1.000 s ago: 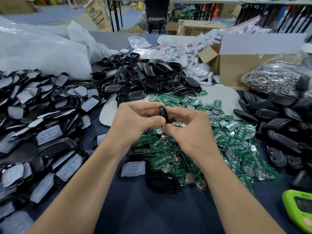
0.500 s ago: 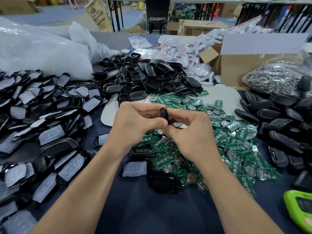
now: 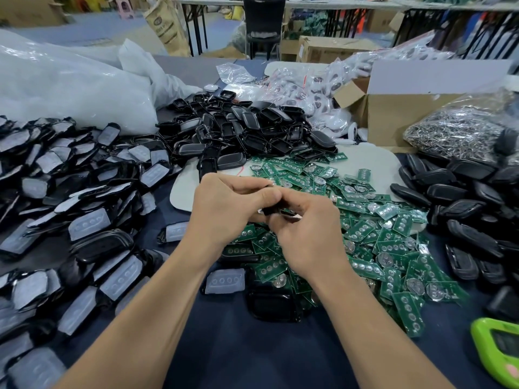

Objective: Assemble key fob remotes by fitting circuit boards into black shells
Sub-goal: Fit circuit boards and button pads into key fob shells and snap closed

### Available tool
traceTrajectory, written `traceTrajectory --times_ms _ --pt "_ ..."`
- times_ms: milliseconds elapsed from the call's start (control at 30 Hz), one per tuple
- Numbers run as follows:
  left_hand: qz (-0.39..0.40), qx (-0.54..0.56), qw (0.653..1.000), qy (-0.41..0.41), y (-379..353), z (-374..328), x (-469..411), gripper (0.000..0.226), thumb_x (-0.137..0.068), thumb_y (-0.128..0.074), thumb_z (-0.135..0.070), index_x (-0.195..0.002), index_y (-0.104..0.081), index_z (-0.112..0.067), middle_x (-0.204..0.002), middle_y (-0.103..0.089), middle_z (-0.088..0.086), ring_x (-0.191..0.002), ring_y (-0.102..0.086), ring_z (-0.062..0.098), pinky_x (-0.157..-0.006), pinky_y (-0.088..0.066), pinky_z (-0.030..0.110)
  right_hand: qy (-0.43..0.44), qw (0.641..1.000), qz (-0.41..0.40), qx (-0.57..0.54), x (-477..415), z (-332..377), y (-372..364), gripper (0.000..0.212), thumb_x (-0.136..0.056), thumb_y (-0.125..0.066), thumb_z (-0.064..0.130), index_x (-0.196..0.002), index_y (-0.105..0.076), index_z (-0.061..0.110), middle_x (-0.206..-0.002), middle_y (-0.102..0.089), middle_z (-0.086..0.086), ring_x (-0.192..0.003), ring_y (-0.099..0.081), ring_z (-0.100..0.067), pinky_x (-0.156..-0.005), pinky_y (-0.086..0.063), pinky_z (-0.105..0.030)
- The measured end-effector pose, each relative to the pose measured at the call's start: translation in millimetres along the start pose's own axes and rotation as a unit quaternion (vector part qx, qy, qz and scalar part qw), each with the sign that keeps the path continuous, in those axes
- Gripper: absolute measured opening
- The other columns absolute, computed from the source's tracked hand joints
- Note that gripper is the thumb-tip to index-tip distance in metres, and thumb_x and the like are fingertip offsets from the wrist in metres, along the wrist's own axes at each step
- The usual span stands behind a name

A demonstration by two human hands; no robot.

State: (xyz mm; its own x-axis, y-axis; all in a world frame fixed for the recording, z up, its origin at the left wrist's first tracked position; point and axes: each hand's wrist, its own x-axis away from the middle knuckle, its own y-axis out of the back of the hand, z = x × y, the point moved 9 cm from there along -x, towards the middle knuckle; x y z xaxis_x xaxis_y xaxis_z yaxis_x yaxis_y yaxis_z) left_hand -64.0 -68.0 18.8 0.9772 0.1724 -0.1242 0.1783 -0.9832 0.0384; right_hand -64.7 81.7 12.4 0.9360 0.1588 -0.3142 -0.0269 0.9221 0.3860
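Your left hand [image 3: 227,209] and right hand [image 3: 306,234] meet above the spread of green circuit boards [image 3: 362,231], both pinching one small black shell [image 3: 271,211] between thumbs and fingertips, most of it hidden by your fingers. Heaps of black shells [image 3: 241,133] lie beyond the boards and to your right, shells with grey button pads [image 3: 84,226] pile up at your left, and a green device [image 3: 497,352] sits at the near right edge of the dark table [image 3: 252,355].
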Motion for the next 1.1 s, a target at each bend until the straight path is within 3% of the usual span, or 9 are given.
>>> traceTrajectory --times_ms 133,267,400,467,600,700,867,967,1100 --pt "-0.048 -0.028 0.998 -0.011 3 0 0 0.023 -0.084 -0.084 -0.010 -0.074 -0.085 -0.032 -0.072 -0.079 0.001 -0.063 -0.076 0.014 -0.052 -0.058 0.023 0.026 0.998 -0.021 0.055 5 10 -3 0.047 -0.084 -0.074 0.004 -0.123 -0.076 0.030 -0.102 -0.079 0.014 -0.086 -0.071 -0.005 -0.084 -0.058 -0.024" --pt "-0.095 -0.041 0.995 0.002 7 5 -1 0.025 -0.084 -0.082 -0.013 -0.071 -0.084 -0.034 -0.068 -0.077 0.000 -0.054 -0.066 0.009 -0.049 -0.052 0.020 0.046 0.992 -0.052 0.104 9 20 -5 0.049 -0.080 -0.076 0.005 -0.121 -0.077 0.031 -0.095 -0.079 0.012 -0.080 -0.063 -0.003 -0.077 -0.045 -0.003" --pt "-0.120 -0.042 0.992 0.012 8 9 -2 0.028 -0.087 -0.079 -0.013 -0.069 -0.083 -0.035 -0.067 -0.077 -0.004 -0.058 -0.068 0.005 -0.053 -0.053 0.018 0.037 0.988 -0.034 0.148 6 24 -11 0.042 -0.081 -0.072 0.009 -0.116 -0.074 0.032 -0.097 -0.077 0.011 -0.088 -0.067 -0.013 -0.082 -0.054 -0.030" --pt "-0.122 -0.039 0.992 0.007 8 7 -2 0.033 -0.089 -0.078 -0.012 -0.068 -0.082 -0.037 -0.067 -0.077 -0.003 -0.060 -0.070 0.006 -0.054 -0.054 0.018 0.030 0.989 -0.034 0.144 4 21 -9 0.039 -0.082 -0.071 0.011 -0.115 -0.073 0.032 -0.097 -0.076 0.012 -0.087 -0.066 -0.014 -0.082 -0.054 -0.033" --pt "-0.126 0.008 0.992 0.005 4 5 0 0.041 -0.093 -0.074 -0.005 -0.065 -0.082 -0.035 -0.069 -0.077 -0.003 -0.063 -0.071 0.008 -0.054 -0.055 0.018 0.014 0.995 -0.044 0.086 2 13 2 0.049 -0.083 -0.074 0.009 -0.123 -0.072 0.039 -0.094 -0.073 0.023 -0.067 -0.058 0.005 -0.072 -0.046 -0.008" --pt "-0.107 0.053 0.993 0.023 -3 8 -1 0.036 -0.096 -0.070 -0.003 -0.070 -0.083 -0.024 -0.072 -0.077 -0.001 -0.066 -0.072 0.010 -0.057 -0.058 0.020 0.017 0.996 -0.064 0.068 1 11 12 0.052 -0.082 -0.075 0.006 -0.123 -0.074 0.038 -0.093 -0.074 0.024 -0.061 -0.055 0.011 -0.072 -0.051 -0.010" --pt "-0.042 -0.063 0.997 0.033 -17 14 -1 0.017 -0.096 -0.070 -0.014 -0.091 -0.084 -0.024 -0.080 -0.080 -0.003 -0.076 -0.077 0.018 -0.069 -0.066 0.034 0.025 0.994 -0.070 0.080 -2 10 23 0.055 -0.079 -0.071 -0.007 -0.115 -0.079 0.033 -0.094 -0.069 0.029 -0.094 -0.063 0.008 -0.084 -0.046 0.000" --pt "-0.051 -0.036 0.997 0.047 -15 17 -1 0.030 -0.095 -0.072 -0.009 -0.079 -0.083 -0.032 -0.080 -0.081 -0.003 -0.080 -0.078 0.018 -0.068 -0.064 0.025 0.036 0.994 -0.067 0.081 -3 11 22 0.056 -0.077 -0.069 -0.010 -0.114 -0.080 0.032 -0.097 -0.066 0.031 -0.099 -0.058 0.015 -0.090 -0.038 0.005" --pt "-0.069 0.015 0.996 0.049 -12 17 -2 0.027 -0.093 -0.074 -0.004 -0.082 -0.083 -0.026 -0.081 -0.081 -0.001 -0.079 -0.078 0.012 -0.067 -0.059 0.017 0.001 0.998 -0.065 -0.001 -7 0 22 0.044 -0.083 -0.074 0.001 -0.110 -0.081 0.036 -0.095 -0.066 0.044 -0.094 -0.067 0.014 -0.086 -0.057 -0.014"
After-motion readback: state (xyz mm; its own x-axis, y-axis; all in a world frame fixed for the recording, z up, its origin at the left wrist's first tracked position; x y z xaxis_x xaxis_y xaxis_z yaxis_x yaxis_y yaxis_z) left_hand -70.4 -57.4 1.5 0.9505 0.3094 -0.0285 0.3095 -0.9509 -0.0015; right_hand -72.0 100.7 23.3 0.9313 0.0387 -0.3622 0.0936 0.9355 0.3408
